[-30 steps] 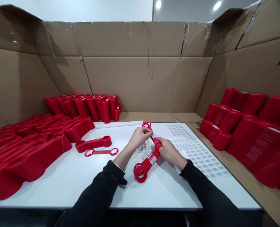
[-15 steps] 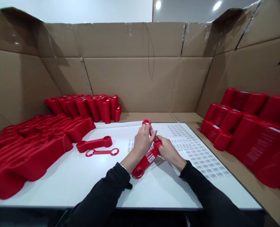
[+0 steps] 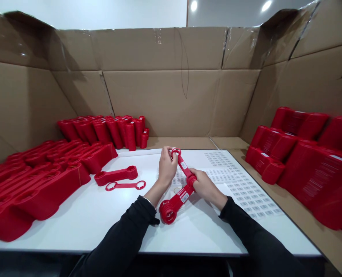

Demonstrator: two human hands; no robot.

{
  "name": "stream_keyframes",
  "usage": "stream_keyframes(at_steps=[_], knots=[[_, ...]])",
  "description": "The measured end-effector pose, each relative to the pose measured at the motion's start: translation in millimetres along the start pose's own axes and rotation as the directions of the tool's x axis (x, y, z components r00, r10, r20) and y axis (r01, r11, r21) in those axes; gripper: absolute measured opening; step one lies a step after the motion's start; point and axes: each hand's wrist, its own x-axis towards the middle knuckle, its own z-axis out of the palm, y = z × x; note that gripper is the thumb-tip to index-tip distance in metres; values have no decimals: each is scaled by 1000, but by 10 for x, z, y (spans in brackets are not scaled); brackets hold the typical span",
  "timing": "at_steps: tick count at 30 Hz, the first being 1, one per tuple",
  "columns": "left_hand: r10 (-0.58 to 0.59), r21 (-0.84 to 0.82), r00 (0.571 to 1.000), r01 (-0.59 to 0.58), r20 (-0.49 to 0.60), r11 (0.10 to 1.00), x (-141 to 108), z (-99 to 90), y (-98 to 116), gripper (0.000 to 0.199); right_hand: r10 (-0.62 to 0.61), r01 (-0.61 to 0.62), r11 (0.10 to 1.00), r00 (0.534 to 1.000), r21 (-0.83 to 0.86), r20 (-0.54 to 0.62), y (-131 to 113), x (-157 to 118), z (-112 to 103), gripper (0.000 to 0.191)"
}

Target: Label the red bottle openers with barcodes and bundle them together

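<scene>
Left hand [image 3: 167, 171] grip pinched on ring end of labelled red strip [image 3: 183, 164], right hand [image 3: 206, 185] grip closed on fanned strips [image 3: 176, 201] between, label visible; loose strip [image 3: 125, 186] left of grips shows none, label sheets [image 3: 250, 196] right remain well filled.

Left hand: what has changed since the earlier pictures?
The left hand moved left, off the middle of the upper strip, and now holds its far ring. The right hand kept its grip on the bundle; the loose strip stayed on the table.
</scene>
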Motion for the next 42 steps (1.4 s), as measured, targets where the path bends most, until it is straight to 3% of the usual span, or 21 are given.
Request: stream_keyframes(at_steps=[3,6,11,17,22,26,33,37,42], knots=[[-36,-83,999,34,-21,996,32,0,-32,18,10,-10,1000,1000,25,-13,-15,4,-24,32],[6,-102,999,-10,-37,995,43,-16,-45,23,53,-51,998,997,32,-62,1,22,-64,37],[88,-37,995,-87,41,996,28,-43,-29,22,90,-88,996,989,22,-116,64,56,-110,39],[78,96,997,-77,-7,992,36,-88,-5,11,71,-65,997,982,37,-173,85,71,-103,42],[5,227,988,-41,155,973,9,-86,-35,23,64,-55,997,982,55,-177,122,78,-108,45],[-40,368,962,-65,271,928,7,-85,-98,20,90,-84,996,977,39,-196,147,83,-127,47],[-43,379,899,-140,436,915,39,-104,-165,21,142,-141,990,965,21,-222,183,95,-146,50],[-19,331,842,-190,539,924,-9,-78,-168,52,151,-148,988,978,37,-147,179,77,-132,49],[30,291,723,-316,691,903,-49,-77,-149,80,170,-162,982,982,98,-87,142,54,-139,46]])
